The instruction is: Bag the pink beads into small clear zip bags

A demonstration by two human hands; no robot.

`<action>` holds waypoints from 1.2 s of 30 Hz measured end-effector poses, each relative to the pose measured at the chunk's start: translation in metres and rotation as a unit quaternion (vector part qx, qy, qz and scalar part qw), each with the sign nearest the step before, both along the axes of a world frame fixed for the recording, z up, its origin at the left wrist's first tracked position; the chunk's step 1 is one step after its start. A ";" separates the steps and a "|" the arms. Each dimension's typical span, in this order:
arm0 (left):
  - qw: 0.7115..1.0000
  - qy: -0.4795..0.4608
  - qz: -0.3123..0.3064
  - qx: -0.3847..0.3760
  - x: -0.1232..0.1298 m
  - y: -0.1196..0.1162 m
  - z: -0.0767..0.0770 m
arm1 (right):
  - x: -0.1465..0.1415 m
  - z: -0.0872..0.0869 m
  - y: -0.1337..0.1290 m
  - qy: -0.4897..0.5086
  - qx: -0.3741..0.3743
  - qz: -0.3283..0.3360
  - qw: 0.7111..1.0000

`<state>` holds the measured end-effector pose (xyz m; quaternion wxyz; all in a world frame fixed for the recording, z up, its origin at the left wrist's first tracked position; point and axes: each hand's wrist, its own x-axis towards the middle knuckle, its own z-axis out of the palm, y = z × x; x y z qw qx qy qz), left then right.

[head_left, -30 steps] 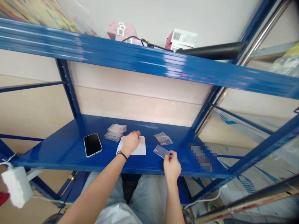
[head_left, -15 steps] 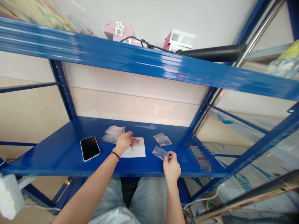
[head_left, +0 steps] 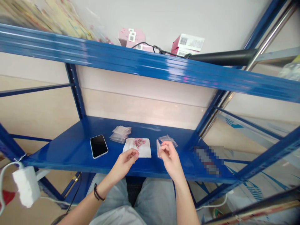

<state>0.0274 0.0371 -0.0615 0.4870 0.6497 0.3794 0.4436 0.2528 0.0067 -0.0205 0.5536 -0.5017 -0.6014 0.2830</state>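
My left hand (head_left: 124,164) hangs just in front of a white paper sheet (head_left: 137,147), its fingertips pinched together; anything tiny between them is hidden. A small heap of pink beads (head_left: 139,142) lies on the paper. My right hand (head_left: 170,158) pinches a small clear zip bag (head_left: 159,148), held up on its edge. Behind that hand lies another clear bag (head_left: 167,140) with a little pink inside. A stack of clear zip bags (head_left: 120,134) sits behind the paper.
A black smartphone (head_left: 98,146) lies on the blue steel shelf (head_left: 70,153), left of the paper. A blurred patch (head_left: 207,161) covers the shelf's right part. Above runs a blue shelf beam (head_left: 140,61) holding boxes and a black tube. A white plug (head_left: 26,186) dangles at left.
My left hand has lifted off the paper and come toward me, uncovering the pink beads. My right hand has raised the clear bag from the shelf and turned it upright.
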 end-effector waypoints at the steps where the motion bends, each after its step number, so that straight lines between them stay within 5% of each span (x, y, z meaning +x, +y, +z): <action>1: 0.998 -0.039 -0.022 -0.033 -0.001 -0.009 0.000 | -0.010 0.007 -0.003 -0.040 0.000 0.026 0.999; 5: 0.984 -0.137 -0.047 -0.100 -0.008 -0.040 -0.004 | -0.045 0.012 -0.020 -0.162 0.009 0.130 0.978; 9: 0.981 -0.146 -0.026 -0.125 -0.013 -0.054 -0.025 | -0.068 -0.016 -0.037 -0.110 -0.067 0.236 0.963; 15: 0.989 -0.064 -0.031 -0.127 -0.014 -0.051 -0.050 | -0.084 -0.065 -0.047 0.022 -0.115 0.189 0.975; 20: 0.992 -0.022 -0.021 -0.119 -0.012 -0.052 -0.031 | -0.088 -0.070 -0.046 -0.015 -0.085 0.141 0.986; 29: 0.999 0.023 -0.004 0.026 -0.010 -0.043 0.012 | -0.075 -0.038 -0.040 0.031 -0.062 0.151 0.986; 36: 0.989 0.097 -0.045 0.105 -0.012 -0.041 0.026 | -0.064 -0.031 -0.040 -0.026 -0.055 0.137 0.989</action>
